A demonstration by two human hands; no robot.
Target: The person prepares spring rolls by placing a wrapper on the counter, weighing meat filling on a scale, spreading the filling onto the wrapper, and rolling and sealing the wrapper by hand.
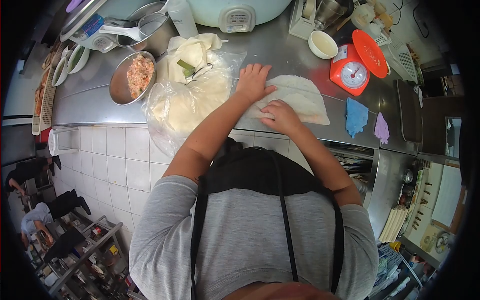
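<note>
A thin white wrapper sheet [304, 100], soft and roughly half-round, lies on the steel counter before me. My left hand [254, 82] rests at its left end, fingers stretched out flat. Closer to my body, my right hand [280, 116] has its fingers curled onto the near left edge of the sheet, seemingly pinching it. What lies beneath the two hands is hidden. Left of my forearm, a clear plastic bag [162, 102] holds a stack of pale wrapper sheets [182, 112]. Past it sits a metal bowl [118, 86] of pinkish minced filling [140, 75].
A red kitchen scale [350, 75] stands right, beside a small white bowl [323, 45]. Blue cloth [356, 117] and purple cloth [381, 128] lie near the counter's front edge. A metal pot [159, 40] and white bottle [181, 19] stand behind. Two people work far left.
</note>
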